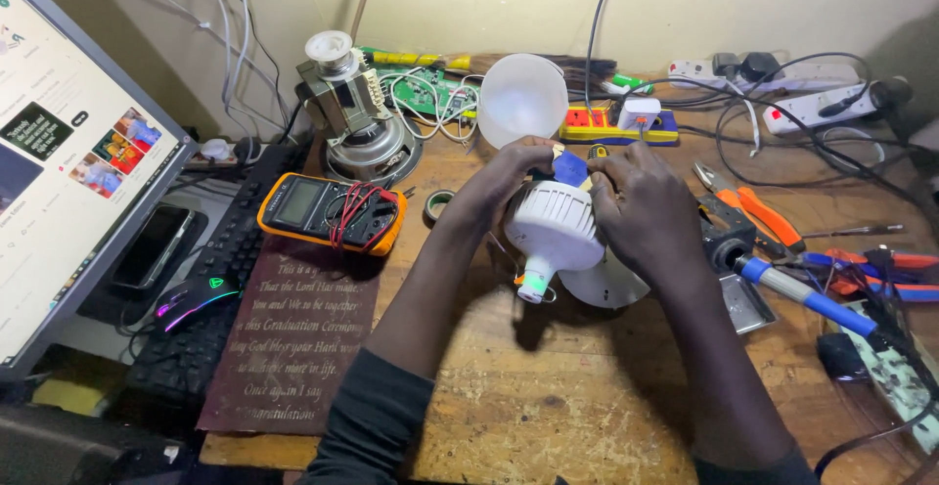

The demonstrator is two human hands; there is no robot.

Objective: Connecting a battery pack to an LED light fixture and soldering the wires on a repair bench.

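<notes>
Two hands, the left hand (509, 174) and the right hand (641, 213), grip the white lamp body (553, 226) just right of the yellow meter (331, 213). It looks light, hard and easy to crack; its wide ribbed part seems safest to hold.

A yellow multimeter (331, 213), orange pliers (755, 209) and a computer mouse (196, 298) lie around.

A bright monitor (59, 153) stands far left; a dark maroon lettered plaque (293, 338) lies beside the keyboard (210, 289).
</notes>
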